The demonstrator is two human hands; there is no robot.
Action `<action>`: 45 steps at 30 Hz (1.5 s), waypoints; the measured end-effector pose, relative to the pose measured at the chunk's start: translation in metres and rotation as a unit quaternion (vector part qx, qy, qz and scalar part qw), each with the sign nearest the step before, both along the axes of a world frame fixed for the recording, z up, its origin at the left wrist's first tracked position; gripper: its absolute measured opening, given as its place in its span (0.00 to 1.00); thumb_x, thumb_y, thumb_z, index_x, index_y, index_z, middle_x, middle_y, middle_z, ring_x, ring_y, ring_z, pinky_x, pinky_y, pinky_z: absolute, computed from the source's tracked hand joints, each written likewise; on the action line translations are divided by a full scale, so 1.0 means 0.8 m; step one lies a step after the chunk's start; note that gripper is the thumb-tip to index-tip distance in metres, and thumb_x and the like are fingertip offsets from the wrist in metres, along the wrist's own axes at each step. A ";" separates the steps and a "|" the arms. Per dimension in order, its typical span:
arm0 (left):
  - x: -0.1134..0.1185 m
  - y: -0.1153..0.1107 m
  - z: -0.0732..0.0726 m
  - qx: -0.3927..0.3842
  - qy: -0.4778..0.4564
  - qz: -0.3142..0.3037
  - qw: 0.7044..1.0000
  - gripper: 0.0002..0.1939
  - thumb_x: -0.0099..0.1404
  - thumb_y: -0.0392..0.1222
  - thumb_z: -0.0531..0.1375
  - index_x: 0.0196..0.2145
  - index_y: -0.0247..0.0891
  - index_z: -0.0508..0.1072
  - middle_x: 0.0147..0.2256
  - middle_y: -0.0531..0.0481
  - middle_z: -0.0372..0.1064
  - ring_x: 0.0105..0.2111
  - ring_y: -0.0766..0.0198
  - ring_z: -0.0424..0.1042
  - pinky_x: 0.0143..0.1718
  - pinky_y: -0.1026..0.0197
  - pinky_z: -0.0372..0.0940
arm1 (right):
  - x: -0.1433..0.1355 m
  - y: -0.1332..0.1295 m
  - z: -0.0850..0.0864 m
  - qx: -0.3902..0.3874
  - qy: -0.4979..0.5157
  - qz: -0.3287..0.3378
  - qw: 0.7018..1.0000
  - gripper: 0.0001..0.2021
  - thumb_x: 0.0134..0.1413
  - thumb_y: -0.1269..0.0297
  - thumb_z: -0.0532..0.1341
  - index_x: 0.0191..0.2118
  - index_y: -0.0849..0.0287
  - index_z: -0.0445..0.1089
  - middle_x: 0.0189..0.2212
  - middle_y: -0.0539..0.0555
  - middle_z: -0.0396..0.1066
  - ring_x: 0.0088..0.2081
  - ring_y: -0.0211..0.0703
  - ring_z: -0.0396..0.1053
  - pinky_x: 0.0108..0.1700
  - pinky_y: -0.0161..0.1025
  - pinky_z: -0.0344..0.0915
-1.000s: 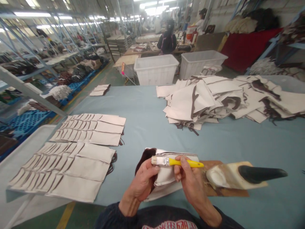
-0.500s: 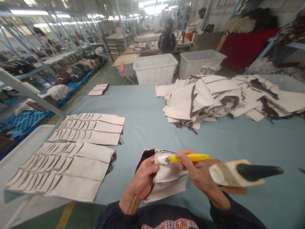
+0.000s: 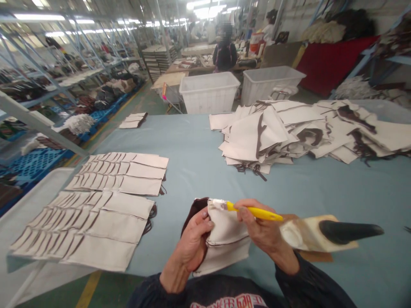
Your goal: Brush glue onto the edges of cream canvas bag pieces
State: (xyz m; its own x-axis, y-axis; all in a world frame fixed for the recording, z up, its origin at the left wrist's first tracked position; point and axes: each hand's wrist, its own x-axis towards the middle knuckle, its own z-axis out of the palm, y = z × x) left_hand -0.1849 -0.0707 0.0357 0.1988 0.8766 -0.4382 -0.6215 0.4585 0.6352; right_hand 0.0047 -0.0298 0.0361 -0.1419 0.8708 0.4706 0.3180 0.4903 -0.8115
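Note:
A white fabric piece [image 3: 228,233] with dark brown seams and a brown side stands partly raised at the table's near edge. My left hand [image 3: 194,239] pinches its left edge between thumb and fingers. My right hand [image 3: 261,229] grips a yellow-handled brush [image 3: 253,210], whose white-coated bristles lie at the fabric's top left corner. Just right of that hand, a board [image 3: 308,233] bears white paste, with a black-handled tool [image 3: 349,231] resting on it.
Overlapping rows of white pieces [image 3: 118,226] cover the table's left side. A loose heap of pieces [image 3: 276,132] fills the back right. Beyond the table [image 3: 186,141] stand two grey bins [image 3: 208,94] and a person [image 3: 225,53].
The brush tip has moved up to the fabric's top edge, and its handle now slopes down to the right. My right hand has shifted slightly left and lower at the wrist.

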 end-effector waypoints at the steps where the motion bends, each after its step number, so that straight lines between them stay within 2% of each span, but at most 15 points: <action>1: 0.000 0.000 -0.001 -0.004 -0.003 0.003 1.000 0.26 0.52 0.37 0.75 0.50 0.35 0.82 0.41 0.43 0.84 0.40 0.56 0.82 0.46 0.60 0.72 | -0.002 0.003 -0.005 0.023 -0.005 -0.016 1.000 0.13 0.72 0.60 0.58 0.37 0.55 0.77 0.23 0.49 0.75 0.23 0.40 0.73 0.29 0.37 0.70; 4: -0.001 0.001 -0.002 -0.013 -0.013 0.008 1.000 0.26 0.51 0.36 0.75 0.49 0.34 0.82 0.39 0.44 0.84 0.39 0.57 0.82 0.45 0.62 0.72 | -0.004 0.007 -0.009 0.115 -0.032 0.007 0.993 0.12 0.73 0.63 0.57 0.38 0.55 0.75 0.26 0.51 0.77 0.25 0.40 0.74 0.31 0.36 0.72; 7: -0.003 0.002 -0.002 -0.026 -0.020 0.017 0.999 0.23 0.50 0.35 0.75 0.46 0.34 0.82 0.36 0.46 0.84 0.34 0.60 0.81 0.40 0.64 0.71 | 0.000 0.006 -0.001 0.184 -0.049 0.040 0.981 0.11 0.74 0.66 0.56 0.40 0.55 0.75 0.27 0.51 0.78 0.25 0.40 0.75 0.31 0.35 0.72; 11: -0.004 0.004 -0.001 -0.040 -0.022 0.019 0.999 0.20 0.49 0.35 0.76 0.42 0.34 0.83 0.33 0.48 0.83 0.30 0.64 0.79 0.35 0.67 0.69 | 0.007 0.001 0.011 0.191 -0.040 0.028 0.980 0.09 0.73 0.68 0.57 0.42 0.54 0.74 0.28 0.51 0.78 0.26 0.40 0.74 0.31 0.35 0.72; 15: -0.004 0.006 0.000 -0.032 -0.019 0.000 0.999 0.23 0.49 0.33 0.74 0.45 0.34 0.83 0.35 0.47 0.83 0.34 0.60 0.80 0.41 0.64 0.71 | 0.006 0.006 0.009 0.176 -0.038 0.074 0.981 0.09 0.73 0.67 0.58 0.40 0.55 0.75 0.27 0.50 0.77 0.26 0.39 0.73 0.31 0.34 0.70; 17: -0.006 0.006 0.000 -0.028 -0.017 -0.004 0.999 0.23 0.50 0.33 0.73 0.46 0.33 0.82 0.37 0.46 0.83 0.37 0.59 0.81 0.43 0.63 0.71 | 0.007 0.008 0.008 0.173 -0.033 0.060 0.983 0.09 0.73 0.68 0.58 0.39 0.55 0.74 0.27 0.50 0.77 0.26 0.38 0.73 0.31 0.33 0.70; 20: -0.008 0.006 -0.002 -0.031 -0.008 -0.002 0.999 0.23 0.49 0.34 0.73 0.45 0.33 0.83 0.37 0.45 0.83 0.38 0.58 0.81 0.44 0.62 0.71 | 0.008 0.002 0.010 0.147 -0.024 0.031 0.988 0.09 0.73 0.67 0.58 0.40 0.55 0.74 0.27 0.49 0.76 0.26 0.37 0.73 0.32 0.32 0.70; 25: -0.011 0.005 -0.003 -0.022 0.003 -0.016 1.000 0.20 0.49 0.34 0.74 0.43 0.33 0.83 0.35 0.45 0.83 0.37 0.58 0.80 0.43 0.62 0.71 | -0.001 -0.008 0.005 0.070 -0.022 0.093 0.993 0.12 0.73 0.62 0.58 0.37 0.55 0.75 0.26 0.49 0.77 0.26 0.38 0.75 0.31 0.32 0.71; 31: -0.012 0.006 -0.005 -0.040 0.001 -0.016 0.999 0.23 0.47 0.34 0.74 0.44 0.33 0.83 0.33 0.46 0.83 0.33 0.60 0.79 0.39 0.64 0.70 | 0.004 0.002 -0.018 0.003 0.038 0.006 0.999 0.15 0.73 0.56 0.58 0.37 0.57 0.77 0.23 0.49 0.73 0.24 0.39 0.72 0.31 0.35 0.70; 36: -0.012 0.005 -0.011 -0.033 0.005 -0.027 0.999 0.19 0.48 0.34 0.74 0.40 0.32 0.83 0.31 0.47 0.81 0.28 0.65 0.75 0.33 0.66 0.66 | 0.008 -0.006 -0.020 -0.126 0.041 0.070 0.989 0.18 0.72 0.51 0.58 0.36 0.57 0.77 0.21 0.48 0.71 0.23 0.37 0.69 0.27 0.33 0.66; 38: -0.013 0.005 -0.017 -0.034 0.006 -0.033 0.999 0.18 0.48 0.34 0.73 0.40 0.33 0.82 0.31 0.48 0.81 0.28 0.65 0.75 0.34 0.66 0.66 | 0.000 0.001 -0.023 -0.144 0.050 0.059 0.987 0.20 0.71 0.49 0.58 0.35 0.57 0.76 0.21 0.49 0.71 0.23 0.38 0.69 0.27 0.33 0.66; 41: -0.021 0.017 -0.038 -0.049 0.023 -0.024 0.998 0.19 0.48 0.34 0.73 0.40 0.33 0.81 0.31 0.50 0.80 0.27 0.66 0.74 0.33 0.66 0.65 | -0.009 0.016 -0.038 -0.118 0.108 -0.042 0.986 0.21 0.69 0.45 0.59 0.36 0.58 0.76 0.21 0.48 0.70 0.24 0.39 0.69 0.29 0.34 0.67; 43: -0.032 0.037 -0.062 -0.063 0.045 -0.010 0.997 0.18 0.46 0.32 0.72 0.38 0.34 0.80 0.31 0.52 0.79 0.27 0.67 0.73 0.33 0.67 0.65 | -0.008 0.021 -0.050 -0.112 0.144 -0.106 0.977 0.22 0.69 0.43 0.59 0.38 0.58 0.76 0.21 0.48 0.69 0.24 0.38 0.68 0.29 0.35 0.67; 45: -0.047 0.060 -0.093 -0.072 0.065 0.006 0.995 0.17 0.45 0.31 0.70 0.36 0.35 0.79 0.30 0.54 0.79 0.28 0.67 0.73 0.35 0.66 0.65 | -0.001 0.017 -0.062 -0.124 0.160 -0.140 0.969 0.22 0.68 0.42 0.60 0.39 0.59 0.75 0.21 0.47 0.68 0.23 0.38 0.67 0.29 0.35 0.66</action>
